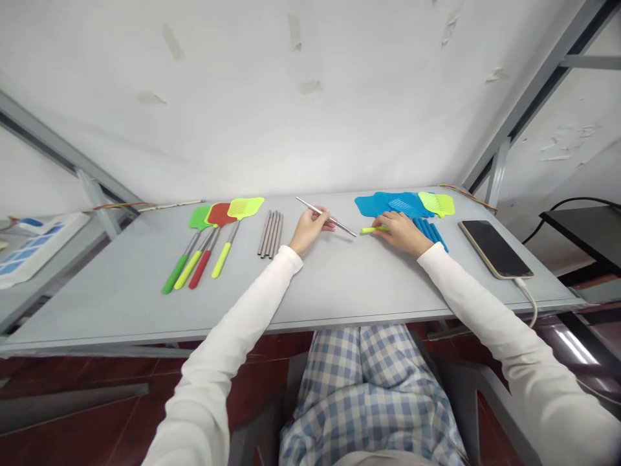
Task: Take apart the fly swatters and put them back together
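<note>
Left hand (309, 230) grips a slim metal rod (345, 229), held aslant, its lower end pointing toward the right hand (402, 233). Right hand pinches a yellow-green handle (368, 230); its tip lies just beside the rod's end, apart from it. Immediately left of the left hand: a row of metal rods (270, 235). Farther left: four swatters (200, 268) in green, yellow-green and red. Beyond the right hand: blue swatter heads (376, 204), overlapped by one yellow-green head (442, 204). Beside its right edge: blue handles (433, 234). Farther right: a phone (495, 248), cable (530, 295) attached.

Shiny metal rod (344, 228), seemingly plastic yellow grip (369, 230), smooth matt tabletop (349, 281)
</note>
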The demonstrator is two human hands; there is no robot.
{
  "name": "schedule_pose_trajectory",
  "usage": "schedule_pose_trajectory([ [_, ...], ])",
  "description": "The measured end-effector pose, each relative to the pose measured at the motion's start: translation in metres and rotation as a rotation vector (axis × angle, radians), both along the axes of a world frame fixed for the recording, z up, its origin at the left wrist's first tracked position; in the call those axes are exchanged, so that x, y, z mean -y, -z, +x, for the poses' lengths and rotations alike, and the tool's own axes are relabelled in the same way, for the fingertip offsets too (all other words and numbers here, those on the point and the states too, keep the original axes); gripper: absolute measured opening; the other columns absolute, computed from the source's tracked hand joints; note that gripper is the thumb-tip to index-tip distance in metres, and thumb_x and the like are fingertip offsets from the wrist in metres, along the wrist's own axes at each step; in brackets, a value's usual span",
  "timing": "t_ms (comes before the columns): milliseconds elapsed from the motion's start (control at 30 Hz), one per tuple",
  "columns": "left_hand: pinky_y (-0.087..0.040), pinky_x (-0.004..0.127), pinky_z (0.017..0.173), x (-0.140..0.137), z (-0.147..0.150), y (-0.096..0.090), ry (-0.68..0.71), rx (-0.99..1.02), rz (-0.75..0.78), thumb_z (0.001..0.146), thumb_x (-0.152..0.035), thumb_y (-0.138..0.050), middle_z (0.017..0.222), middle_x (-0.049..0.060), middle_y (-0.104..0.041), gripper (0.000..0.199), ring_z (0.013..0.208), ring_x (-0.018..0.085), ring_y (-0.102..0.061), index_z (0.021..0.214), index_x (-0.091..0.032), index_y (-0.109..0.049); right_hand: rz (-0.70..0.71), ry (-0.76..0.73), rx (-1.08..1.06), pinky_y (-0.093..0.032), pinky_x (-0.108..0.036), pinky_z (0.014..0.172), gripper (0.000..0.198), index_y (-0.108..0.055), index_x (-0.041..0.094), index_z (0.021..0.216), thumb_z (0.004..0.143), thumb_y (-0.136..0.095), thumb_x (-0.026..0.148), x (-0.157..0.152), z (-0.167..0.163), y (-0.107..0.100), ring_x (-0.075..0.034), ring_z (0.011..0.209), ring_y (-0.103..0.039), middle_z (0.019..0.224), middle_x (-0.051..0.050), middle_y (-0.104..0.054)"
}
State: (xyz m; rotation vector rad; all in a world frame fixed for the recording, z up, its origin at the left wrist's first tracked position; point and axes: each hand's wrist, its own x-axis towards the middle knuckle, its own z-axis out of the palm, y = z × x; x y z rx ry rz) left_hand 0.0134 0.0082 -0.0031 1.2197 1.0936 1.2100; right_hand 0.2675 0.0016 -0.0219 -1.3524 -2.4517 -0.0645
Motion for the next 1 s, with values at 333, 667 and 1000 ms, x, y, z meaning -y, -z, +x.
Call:
schedule_pose_trajectory([
  [333,-0.047,0.034,0.095,0.004,0.005,0.023,0.042,0.343,-0.07,0.079,-0.024,-0.066,0.089,0.005,-0.07,0.02,0.081,0.011,-0.067,0.088,-0.017,-0.049,-0.01,-0.027,-0.107,-0.034,-0.034,0.077,0.024,-0.061,0.019,0.101,0.095,-0.043,0.034,0.002,-0.006,-0.001,-0.025,0.091,-0.059,0.099,-0.01,-0.068],
  [667,-0.042,0.037,0.1,0.02,0.021,0.024,0.309,0.25,-0.019,0.079,-0.043,-0.068,0.111,0.009,-0.068,0.035,0.106,0.018,-0.063,0.1,-0.016,-0.06,0.039,-0.153,-0.34,-0.037,-0.033,0.076,0.033,-0.062,0.02,0.096,0.094,-0.044,0.047,0.011,-0.028,0.004,-0.02,0.08,-0.058,0.092,-0.007,-0.067],
  [1000,-0.052,0.031,0.079,0.023,0.021,0.015,0.293,0.363,-0.018,0.082,-0.061,-0.056,0.079,0.0,-0.065,0.042,0.077,0.013,-0.067,0.087,-0.02,-0.047,0.187,0.233,-0.31,-0.039,-0.037,0.089,0.037,-0.061,0.016,0.105,0.096,-0.035,0.042,-0.016,0.011,-0.019,-0.026,0.102,-0.057,0.107,-0.014,-0.064],
])
